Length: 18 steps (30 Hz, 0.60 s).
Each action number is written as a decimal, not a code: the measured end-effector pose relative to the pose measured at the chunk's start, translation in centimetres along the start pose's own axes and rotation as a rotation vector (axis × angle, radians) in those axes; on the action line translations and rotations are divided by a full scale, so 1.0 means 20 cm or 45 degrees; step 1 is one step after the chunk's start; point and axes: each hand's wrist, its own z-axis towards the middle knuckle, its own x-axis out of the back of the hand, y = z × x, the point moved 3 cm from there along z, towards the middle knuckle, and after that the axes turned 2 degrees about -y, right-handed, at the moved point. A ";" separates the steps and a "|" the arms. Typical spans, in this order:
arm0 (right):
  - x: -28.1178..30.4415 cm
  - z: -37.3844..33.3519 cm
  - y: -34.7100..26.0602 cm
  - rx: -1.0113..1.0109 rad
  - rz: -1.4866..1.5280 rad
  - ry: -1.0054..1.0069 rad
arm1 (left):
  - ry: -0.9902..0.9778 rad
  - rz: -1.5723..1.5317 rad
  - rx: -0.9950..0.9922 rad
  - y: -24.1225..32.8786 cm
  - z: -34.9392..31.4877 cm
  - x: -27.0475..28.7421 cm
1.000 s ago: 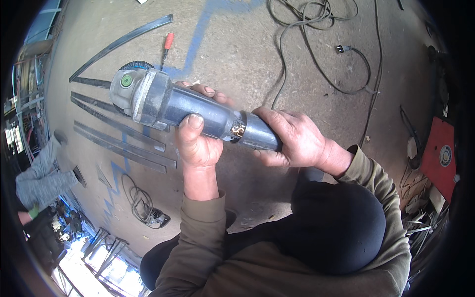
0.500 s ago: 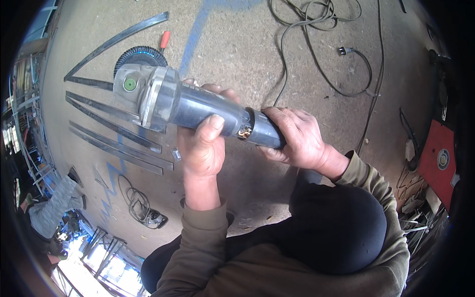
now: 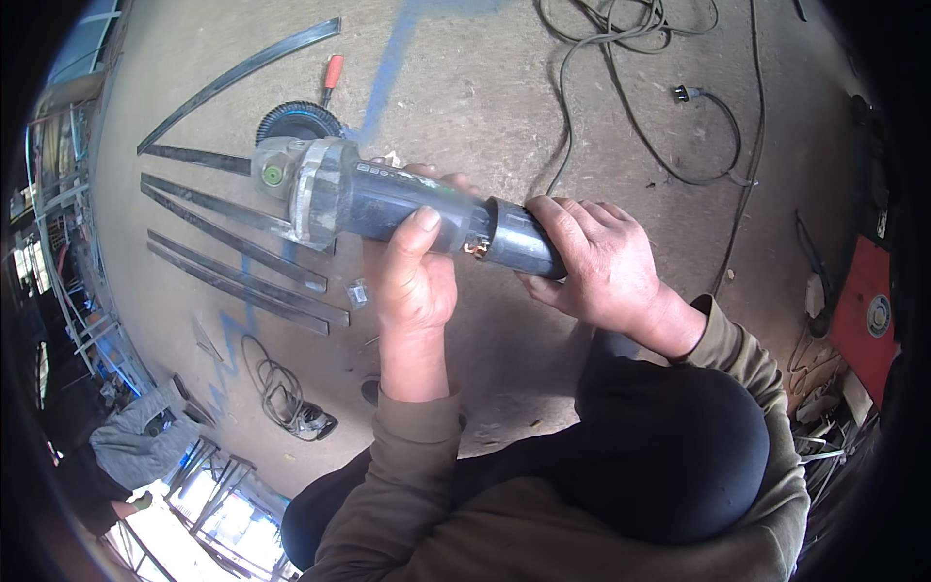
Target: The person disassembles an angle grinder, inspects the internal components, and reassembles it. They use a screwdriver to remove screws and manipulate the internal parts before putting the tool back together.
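Note:
An angle grinder [image 3: 393, 204] with a blue-black body and a worn, greyish gear head [image 3: 310, 194] lies slantwise across both hands above the floor. My left hand [image 3: 417, 276] wraps its body from below, thumb on top and fingertips showing along the far side. My right hand [image 3: 601, 257] grips the grinder's dark rear cover [image 3: 524, 238]. Between body and cover is a gap with coppery inner parts [image 3: 476, 246] in it. Under the gear head, on the floor, sits a round, ridged black object [image 3: 299, 121] with a red-handled tool [image 3: 333, 78] beside it.
Several dark flat metal strips [image 3: 233, 281] lie on the floor at left. A long cable [image 3: 616, 107] with a plug [image 3: 687, 94] loops at far right. Another tool with a coiled cord [image 3: 310, 422] rests at lower left, and a red panel [image 3: 863, 315] stands at right.
The grinder's gear head has shifted slightly right, and the whole view has moved a little. Both hands keep their holds. A grey-clothed person at the left edge has changed position.

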 end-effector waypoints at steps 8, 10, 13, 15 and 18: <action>0.02 -0.06 0.03 -0.234 0.115 -0.248 | 0.168 -0.049 0.024 0.09 0.05 0.09; 0.01 -0.05 0.03 -0.269 0.262 -0.272 | 0.191 -0.045 0.042 0.09 0.06 0.10; -0.01 -0.02 0.02 -0.280 0.437 -0.342 | 0.217 -0.020 0.076 0.08 0.06 0.11; -0.01 0.00 0.02 -0.245 0.498 -0.368 | 0.224 0.018 0.070 0.08 0.07 0.10; -0.01 0.04 0.01 -0.190 0.618 -0.398 | 0.282 0.110 0.064 0.06 0.07 0.10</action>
